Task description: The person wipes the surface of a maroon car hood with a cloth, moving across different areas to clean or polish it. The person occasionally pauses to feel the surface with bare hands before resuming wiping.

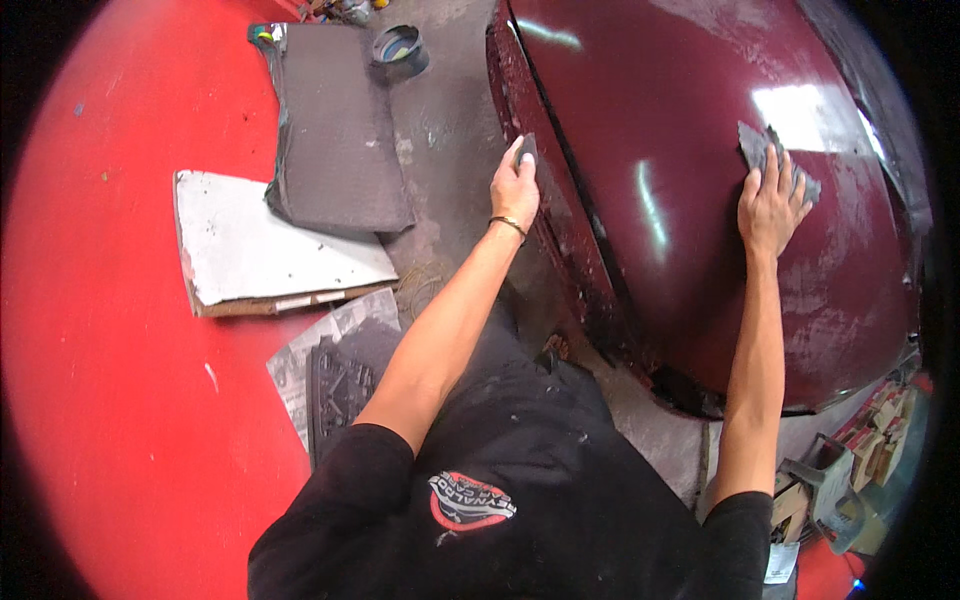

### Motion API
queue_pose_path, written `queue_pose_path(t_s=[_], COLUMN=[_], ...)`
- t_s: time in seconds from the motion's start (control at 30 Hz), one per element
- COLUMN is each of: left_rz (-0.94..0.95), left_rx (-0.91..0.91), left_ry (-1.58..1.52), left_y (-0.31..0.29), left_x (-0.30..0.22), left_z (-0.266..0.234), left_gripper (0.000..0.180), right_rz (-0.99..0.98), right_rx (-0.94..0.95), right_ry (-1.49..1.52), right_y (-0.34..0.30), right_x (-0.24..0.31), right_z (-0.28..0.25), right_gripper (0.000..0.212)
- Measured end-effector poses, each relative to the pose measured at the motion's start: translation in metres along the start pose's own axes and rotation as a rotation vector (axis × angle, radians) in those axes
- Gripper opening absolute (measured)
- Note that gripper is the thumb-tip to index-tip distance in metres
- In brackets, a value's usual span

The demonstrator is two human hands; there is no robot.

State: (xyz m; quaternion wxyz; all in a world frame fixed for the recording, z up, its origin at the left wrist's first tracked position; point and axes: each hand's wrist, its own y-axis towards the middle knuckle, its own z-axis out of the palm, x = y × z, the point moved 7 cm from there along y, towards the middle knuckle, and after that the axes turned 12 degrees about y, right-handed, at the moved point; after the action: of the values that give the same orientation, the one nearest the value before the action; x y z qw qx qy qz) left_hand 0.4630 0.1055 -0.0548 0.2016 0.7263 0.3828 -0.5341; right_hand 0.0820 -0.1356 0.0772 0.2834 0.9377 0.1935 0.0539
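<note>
In front of me is a dark maroon car panel (680, 200), glossy with pale hazy patches toward its right side. My right hand (772, 215) presses a crumpled grey cloth (808, 190) against it, fingers stretched over the cloth. My left hand (514, 188) is closed around a small dark block-like piece (527, 150) at the panel's left edge. What exactly that piece is I cannot make out, since the fingers cover part of it.
Left of the panel lie a dark covered slab (335, 120), a white board (270, 240), newspaper (285, 365) and a black car part (335, 390). A round dark container (400, 52) stands farther off. Boxes (880, 425) crowd the lower right. The floor is partly red (130, 300).
</note>
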Motion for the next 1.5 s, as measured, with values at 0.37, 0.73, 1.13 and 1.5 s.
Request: queue_pose_path(t_s=[0.37,0.73,1.13,1.5], left_rz=[0.597,0.516,-0.203,-0.369], left_rx=[0.167,0.344,0.561,0.079], left_ry=[0.738,0.857,0.552,0.231], left_y=[0.021,0.173,0.145,0.333], left_x=[-0.102,-0.13,0.102,0.151], left_z=[0.112,0.11,-0.144,-0.202], left_gripper=[0.063,0.064,0.054,0.048], right_rz=[0.061,0.075,0.042,-0.284], right_rx=[0.059,0.154,0.286,0.363], right_ry=[0.023,0.079,0.005,0.265], right_y=[-0.005,0.004,0.041,0.215], right_x=[0.001,0.013,0.155,0.323], right_z=[-0.017,-0.017,0.023,0.127], right_gripper=[0.053,0.059,0.073,0.067])
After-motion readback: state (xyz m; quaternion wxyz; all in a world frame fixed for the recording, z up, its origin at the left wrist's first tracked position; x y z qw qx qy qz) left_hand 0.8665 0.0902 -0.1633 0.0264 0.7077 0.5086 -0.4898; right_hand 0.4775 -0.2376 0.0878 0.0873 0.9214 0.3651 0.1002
